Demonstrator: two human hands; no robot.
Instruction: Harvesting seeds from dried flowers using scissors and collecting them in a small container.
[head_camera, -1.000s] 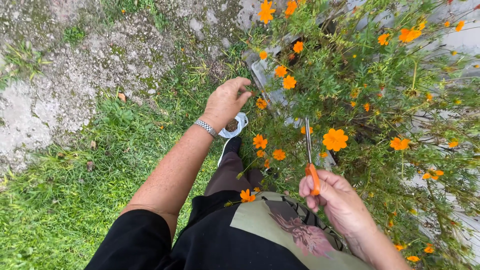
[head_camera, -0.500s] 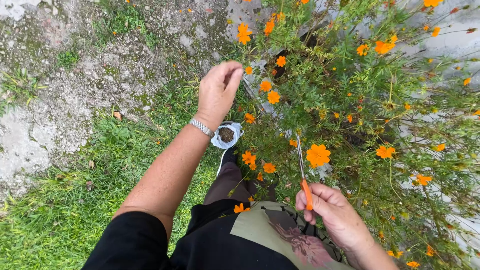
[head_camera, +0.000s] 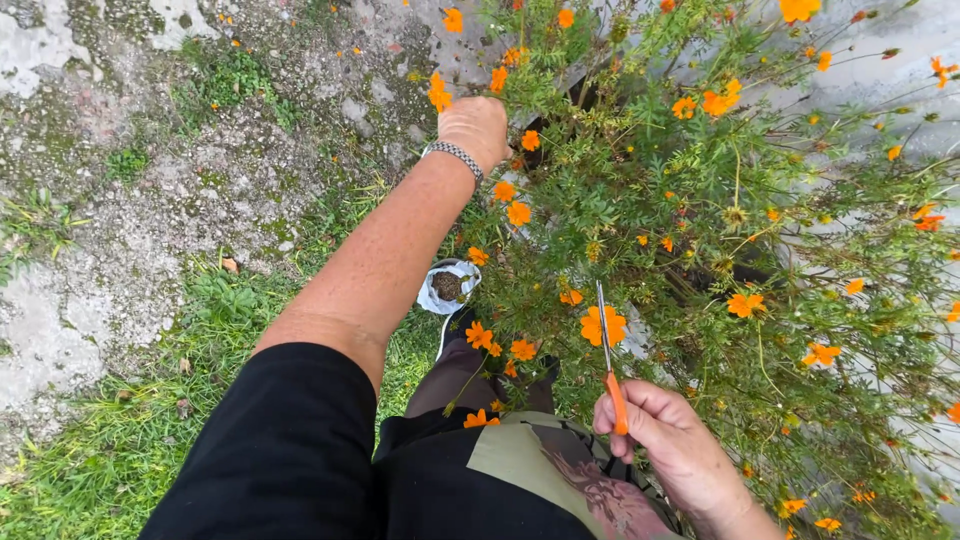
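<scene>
My left hand (head_camera: 476, 125), with a metal watch band on the wrist, reaches far out into a bush of orange flowers (head_camera: 700, 200); its fingers are curled in among the stems and hidden from view. My right hand (head_camera: 660, 440) stays low and close to my body. It grips orange-handled scissors (head_camera: 610, 360) whose thin blades point up toward an orange bloom (head_camera: 604, 325).
A white shoe (head_camera: 448, 285) stands on the grass below the bush. An olive bag (head_camera: 560, 470) hangs at my waist. Cracked, mossy concrete (head_camera: 150, 180) lies to the left, grass (head_camera: 120, 440) at bottom left. Grey pavement (head_camera: 900, 60) shows behind the plants.
My left arm has stretched forward and up, from above the shoe deep into the flowers. My right hand with the scissors has stayed nearly in place.
</scene>
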